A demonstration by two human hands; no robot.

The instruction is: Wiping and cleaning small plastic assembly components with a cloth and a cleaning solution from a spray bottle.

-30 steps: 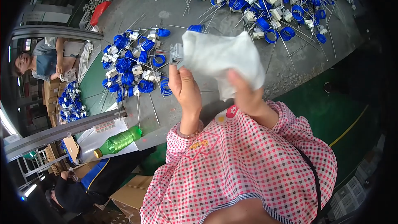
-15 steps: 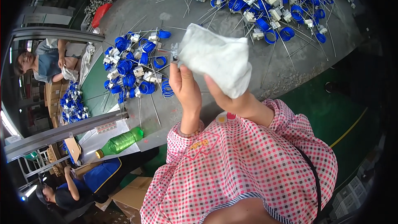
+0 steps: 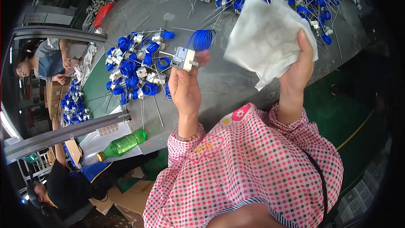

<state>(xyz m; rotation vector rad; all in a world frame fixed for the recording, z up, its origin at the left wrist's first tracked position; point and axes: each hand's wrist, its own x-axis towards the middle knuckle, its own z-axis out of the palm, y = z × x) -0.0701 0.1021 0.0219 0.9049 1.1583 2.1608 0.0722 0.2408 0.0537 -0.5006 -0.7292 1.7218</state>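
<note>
My left hand (image 3: 185, 88) is closed round a capillary thermostat (image 3: 184, 58), a small cream and metal block with a short shaft and a metal tab. Its blue coiled tube (image 3: 202, 40) stands up beyond my fingers. To the right, my right hand (image 3: 298, 65) grips a white cloth (image 3: 268, 38), spread out and slightly soiled, apart from the thermostat. Behind my left hand lies a smaller pile of similar blue-coiled thermostats (image 3: 133, 65). A larger pile of them (image 3: 301, 10) is partly covered by the cloth at the far right.
Both piles rest on a grey worktable (image 3: 168, 14), thin metal rods sticking out. A green bottle (image 3: 122, 144) lies near its left edge, beside a metal frame rail (image 3: 67, 137). Two co-workers (image 3: 46, 61) are at the left. A cardboard box (image 3: 133, 196) stands below.
The cloth has come off the thermostat and moved right with my right hand, opening out. The blue coil in my left hand now shows. The lower-left co-worker has stretched out an arm.
</note>
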